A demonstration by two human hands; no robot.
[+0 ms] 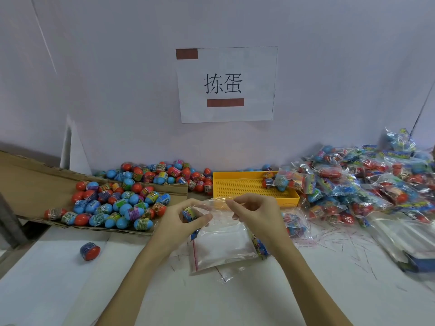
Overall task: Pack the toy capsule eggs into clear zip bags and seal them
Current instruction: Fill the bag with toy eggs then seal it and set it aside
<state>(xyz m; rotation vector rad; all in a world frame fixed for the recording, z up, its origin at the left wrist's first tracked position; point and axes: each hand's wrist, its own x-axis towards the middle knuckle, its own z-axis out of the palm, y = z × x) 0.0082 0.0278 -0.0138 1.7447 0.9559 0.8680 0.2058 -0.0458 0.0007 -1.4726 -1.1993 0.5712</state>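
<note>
My left hand (pixel 182 218) grips a blue capsule egg (pixel 189 214) at the mouth of a clear zip bag (pixel 221 248). My right hand (pixel 256 212) pinches the bag's upper edge and holds the mouth apart. The bag hangs down onto the white table, with a red strip along its left side. A large heap of red and blue capsule eggs (pixel 117 203) lies on flattened cardboard to the left. One loose red and blue egg (pixel 90 251) sits alone on the table at the near left.
A yellow perforated tray (pixel 244 184) stands behind my hands with a few eggs in its right corner. Filled clear bags (pixel 367 182) pile up at the right. A stack of flat clear bags (pixel 404 236) lies at the far right. A paper sign (pixel 226 84) hangs on the wall.
</note>
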